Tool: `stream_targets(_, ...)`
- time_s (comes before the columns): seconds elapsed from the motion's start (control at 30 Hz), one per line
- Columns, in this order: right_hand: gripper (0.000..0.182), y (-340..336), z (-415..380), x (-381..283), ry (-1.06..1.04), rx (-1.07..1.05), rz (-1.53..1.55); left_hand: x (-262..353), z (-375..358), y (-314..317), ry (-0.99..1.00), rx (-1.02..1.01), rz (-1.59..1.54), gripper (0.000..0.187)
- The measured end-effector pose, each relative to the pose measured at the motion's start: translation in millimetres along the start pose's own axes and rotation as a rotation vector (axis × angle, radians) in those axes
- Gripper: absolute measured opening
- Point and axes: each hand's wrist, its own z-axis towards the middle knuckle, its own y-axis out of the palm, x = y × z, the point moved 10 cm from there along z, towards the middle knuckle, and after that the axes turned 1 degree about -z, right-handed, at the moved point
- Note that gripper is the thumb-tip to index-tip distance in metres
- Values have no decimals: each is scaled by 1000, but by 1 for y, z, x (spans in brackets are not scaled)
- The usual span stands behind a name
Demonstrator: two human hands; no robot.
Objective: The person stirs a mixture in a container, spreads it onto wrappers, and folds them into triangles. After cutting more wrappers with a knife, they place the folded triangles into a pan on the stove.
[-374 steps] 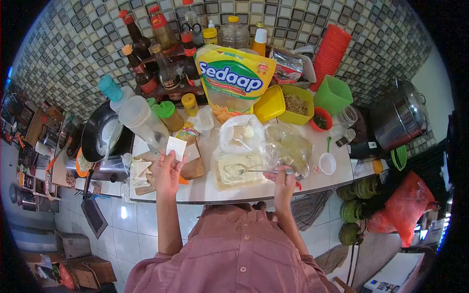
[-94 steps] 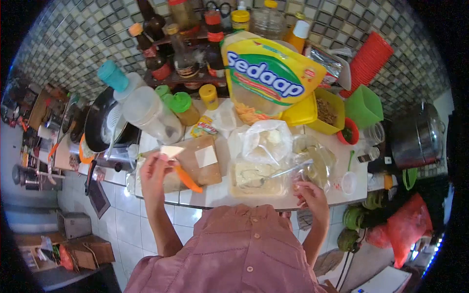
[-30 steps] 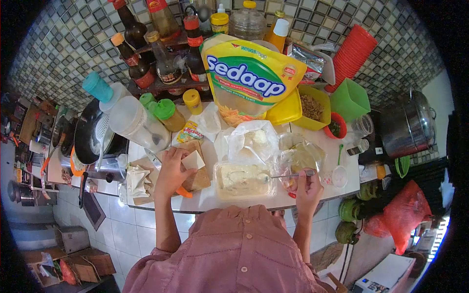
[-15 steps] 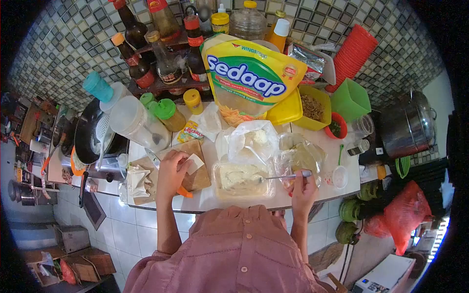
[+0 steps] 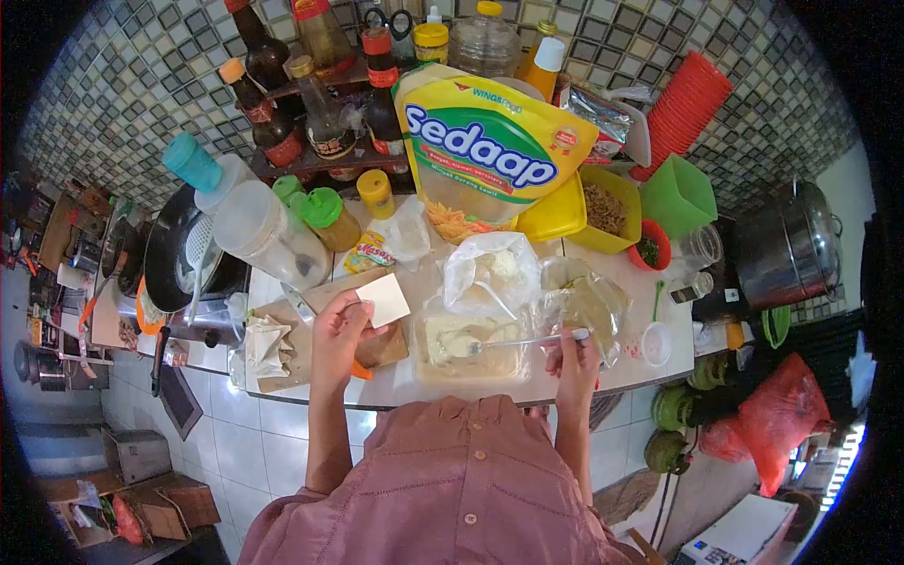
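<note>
Between the thumb and fingers of my left hand [image 5: 341, 325] is a pale square wrapper [image 5: 388, 303], held flat above the wooden cutting board [image 5: 388, 353]. My right hand [image 5: 574, 363] grips the handle of a metal spoon [image 5: 516, 342]. The spoon's bowl sits in a creamy pale paste [image 5: 447, 330] inside a clear plastic tub [image 5: 471, 380]. Several folded pale wrappers [image 5: 269, 348] lie at the board's left end. Close to my left wrist an orange handle [image 5: 361, 370] shows at the board's front edge.
Behind the tub stand a plastic bag of white stuff [image 5: 490, 268] and a large yellow Sedaap pouch [image 5: 485, 151]. A clear bag [image 5: 589, 301] lies near my right hand. Further right are a yellow box [image 5: 603, 212] and a red bowl [image 5: 650, 243]. A wok [image 5: 169, 254] is left.
My left hand has lifted and turned the wrapper so its flat face shows. The spoon has shifted left and dipped into the paste, its bowl now further inside the tub.
</note>
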Motion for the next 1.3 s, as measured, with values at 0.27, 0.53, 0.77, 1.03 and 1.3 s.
stream_targets(0.27, 11, -19, -6, -33, -2, 112, 272, -39, -10, 35, -211, -169, -137, 27)
stream_targets(0.53, 11, -18, -13, -79, -176, 153, 401, -34, -25, 72, -235, -365, -138, 33)
stream_targets(0.77, 12, 8, -18, -82, -203, 60, 265, -28, -32, 84, -246, -428, -150, 36)
stream_targets(1.03, 9, 11, -37, -128, -508, 102, -60, -25, -33, 83, -218, -417, -85, 35)
stream_targets(1.3, 14, 11, -54, -144, -669, 113, -18, -30, -29, 82, -227, -383, -119, 35)
